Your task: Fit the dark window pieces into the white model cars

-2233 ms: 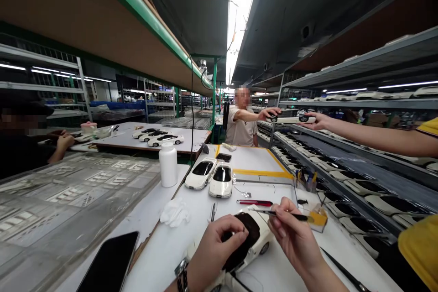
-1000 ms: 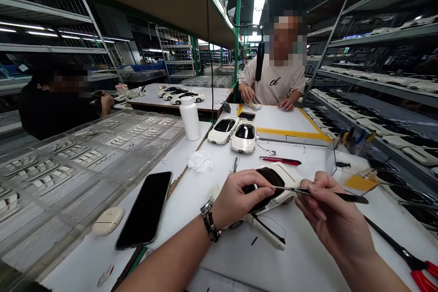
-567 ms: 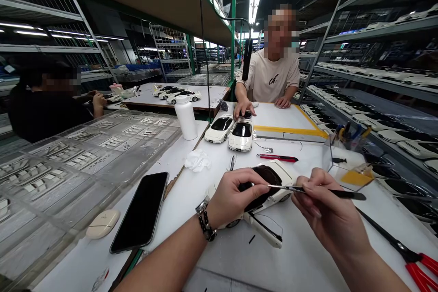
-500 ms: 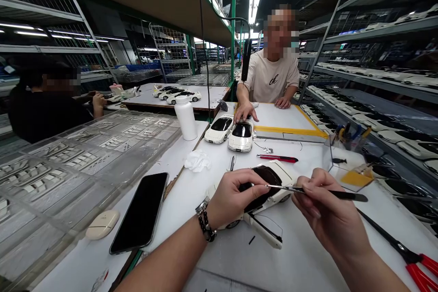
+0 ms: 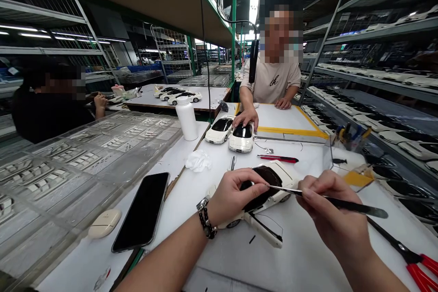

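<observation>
Fingers of the left hand (image 5: 232, 191) gripped a white model car (image 5: 284, 175) at lower centre; the right hand (image 5: 328, 210) pinched a slim blade (image 5: 356, 206) (one slip could scratch the dark window (image 5: 263, 177)).

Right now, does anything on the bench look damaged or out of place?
The white model car under your left hand has its door swung wide open, unlike the closed car farther up the bench.
</observation>
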A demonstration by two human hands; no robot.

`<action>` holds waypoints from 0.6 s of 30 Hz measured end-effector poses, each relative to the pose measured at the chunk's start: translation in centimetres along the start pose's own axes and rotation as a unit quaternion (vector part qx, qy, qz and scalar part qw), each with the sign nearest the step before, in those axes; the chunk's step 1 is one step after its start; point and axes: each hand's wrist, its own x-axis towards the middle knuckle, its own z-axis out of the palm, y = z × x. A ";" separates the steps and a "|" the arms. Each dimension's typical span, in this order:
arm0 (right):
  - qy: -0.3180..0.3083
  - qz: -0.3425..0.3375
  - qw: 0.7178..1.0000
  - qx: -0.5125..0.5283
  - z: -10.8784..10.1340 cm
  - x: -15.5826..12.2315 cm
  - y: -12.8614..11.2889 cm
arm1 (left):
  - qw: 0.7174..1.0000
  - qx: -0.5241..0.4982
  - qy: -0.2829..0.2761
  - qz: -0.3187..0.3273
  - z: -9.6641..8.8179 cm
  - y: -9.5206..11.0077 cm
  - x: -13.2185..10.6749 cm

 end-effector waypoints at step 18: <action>-0.003 -0.121 0.986 -0.115 0.4 -0.5 -0.6 | 1.000 0.005 0.013 0.017 -0.1 -0.1 0.0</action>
